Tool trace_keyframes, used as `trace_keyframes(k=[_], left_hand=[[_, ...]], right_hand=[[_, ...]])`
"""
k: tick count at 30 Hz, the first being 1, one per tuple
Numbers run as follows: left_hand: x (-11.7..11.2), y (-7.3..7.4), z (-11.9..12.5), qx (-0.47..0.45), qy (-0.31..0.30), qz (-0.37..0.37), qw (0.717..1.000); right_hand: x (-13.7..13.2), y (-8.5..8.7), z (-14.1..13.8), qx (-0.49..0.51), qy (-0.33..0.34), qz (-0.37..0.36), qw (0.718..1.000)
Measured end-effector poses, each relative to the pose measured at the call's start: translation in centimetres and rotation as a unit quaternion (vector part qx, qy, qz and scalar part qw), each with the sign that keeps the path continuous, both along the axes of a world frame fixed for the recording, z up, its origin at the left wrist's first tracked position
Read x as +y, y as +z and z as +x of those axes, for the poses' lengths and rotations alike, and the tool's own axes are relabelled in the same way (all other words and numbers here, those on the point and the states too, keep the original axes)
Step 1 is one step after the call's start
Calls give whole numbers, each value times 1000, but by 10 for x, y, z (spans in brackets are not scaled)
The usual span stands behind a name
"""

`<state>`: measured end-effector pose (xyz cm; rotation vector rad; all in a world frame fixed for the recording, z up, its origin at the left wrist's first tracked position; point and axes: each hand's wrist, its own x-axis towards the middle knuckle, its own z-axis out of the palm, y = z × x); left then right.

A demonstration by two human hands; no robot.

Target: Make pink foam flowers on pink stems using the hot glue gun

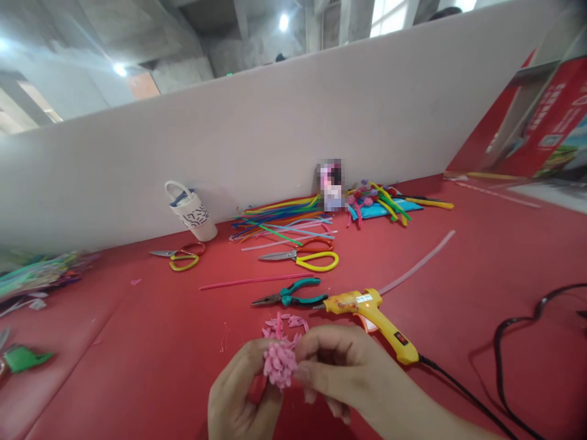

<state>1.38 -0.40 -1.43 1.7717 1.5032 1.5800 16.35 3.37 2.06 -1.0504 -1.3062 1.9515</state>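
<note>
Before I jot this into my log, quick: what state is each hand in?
Left hand: closed, holding the pink petal cluster.
Right hand: curled at the pink petal cluster's edge; whether it grips anything cannot be told.

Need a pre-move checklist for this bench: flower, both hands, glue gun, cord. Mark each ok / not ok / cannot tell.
1. Pink flower held: ok, in the fingers of the left hand.
2. Right hand at the flower: ok, fingertips at its side; whether they pinch a petal, cannot tell.
3. Loose pink pieces close by: ok, on the table just beyond the flower.
4. Glue gun nozzle well clear of other tools: not ok, its tip lies right by the handles of the pliers.
5. Glue gun switched on or hot: cannot tell.
6. Black cord off the hands: ok, it runs right of the right arm.
</note>
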Motion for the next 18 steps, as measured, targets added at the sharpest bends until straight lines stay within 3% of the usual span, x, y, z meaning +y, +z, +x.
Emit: trace_keyframes(k=[18], left_hand=[[1, 2, 3, -11, -1, 12, 1000]], right_hand=[[2, -2, 2, 19, 10, 8, 1000]])
